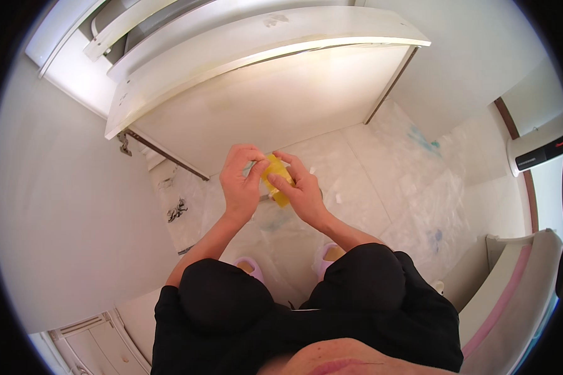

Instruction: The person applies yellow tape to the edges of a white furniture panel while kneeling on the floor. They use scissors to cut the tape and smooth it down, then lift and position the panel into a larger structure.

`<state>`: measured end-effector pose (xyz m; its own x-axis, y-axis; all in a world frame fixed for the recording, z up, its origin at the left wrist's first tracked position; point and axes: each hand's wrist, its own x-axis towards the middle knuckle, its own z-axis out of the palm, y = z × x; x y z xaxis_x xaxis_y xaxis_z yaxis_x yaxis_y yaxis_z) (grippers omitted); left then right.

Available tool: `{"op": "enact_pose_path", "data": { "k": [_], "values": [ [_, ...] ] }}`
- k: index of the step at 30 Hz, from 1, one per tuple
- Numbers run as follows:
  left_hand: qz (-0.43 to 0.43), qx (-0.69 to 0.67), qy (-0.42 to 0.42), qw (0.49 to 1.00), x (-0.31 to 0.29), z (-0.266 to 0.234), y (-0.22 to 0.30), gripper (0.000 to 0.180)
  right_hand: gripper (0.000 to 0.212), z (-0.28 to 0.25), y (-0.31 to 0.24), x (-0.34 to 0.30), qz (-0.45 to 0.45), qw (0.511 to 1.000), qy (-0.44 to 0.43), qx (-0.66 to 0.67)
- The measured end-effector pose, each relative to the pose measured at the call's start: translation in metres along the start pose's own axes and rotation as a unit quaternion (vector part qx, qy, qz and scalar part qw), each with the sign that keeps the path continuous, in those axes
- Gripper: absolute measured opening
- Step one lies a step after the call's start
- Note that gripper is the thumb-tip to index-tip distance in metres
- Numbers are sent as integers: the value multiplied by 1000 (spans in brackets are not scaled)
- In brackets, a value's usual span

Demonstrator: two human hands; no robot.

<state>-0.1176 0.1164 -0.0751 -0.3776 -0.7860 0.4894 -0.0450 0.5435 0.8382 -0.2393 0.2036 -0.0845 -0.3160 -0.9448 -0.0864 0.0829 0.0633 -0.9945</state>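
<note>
Between my hands is a yellow roll (pixel 276 169) that looks like tape; its far side is partly hidden by fingers. My right hand (pixel 305 191) is wrapped round it, with the thumb across the side facing me. With thumb and fingertips closed together, my left hand (pixel 239 181) pinches at the roll's upper left edge. Whether a loose tape end lies in that pinch is too small to tell. Both hands are held in front of me, above the floor.
A pulled-out white drawer (pixel 263 94) with dark side rails stands ahead, between pale panels. Crumpled clear plastic sheeting (pixel 413 187) covers much of the floor. A small dark tangled item (pixel 177 210) lies at left, and a pink-edged padded piece (pixel 513 294) stands at right. My feet wear lilac slippers (pixel 251 267).
</note>
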Motion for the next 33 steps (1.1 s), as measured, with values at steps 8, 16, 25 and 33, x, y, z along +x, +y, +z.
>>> {"op": "enact_pose_path", "data": {
  "k": [8,16,25,33],
  "values": [
    [-38,-18,-11,999,-4,5,4,10,53,-6,7,-3,5,1000,4,-27],
    [-54,-13,-27,998,-9,8,1,8,49,-10,16,7,35,996,6,-79],
    [5,6,-89,996,45,23,38,5,47,-42,-8,-8,-38,990,34,129],
    [-115,-2,-225,968,88,49,70,9,41,-74,-6,-17,-39,981,125,147]
  ]
}}
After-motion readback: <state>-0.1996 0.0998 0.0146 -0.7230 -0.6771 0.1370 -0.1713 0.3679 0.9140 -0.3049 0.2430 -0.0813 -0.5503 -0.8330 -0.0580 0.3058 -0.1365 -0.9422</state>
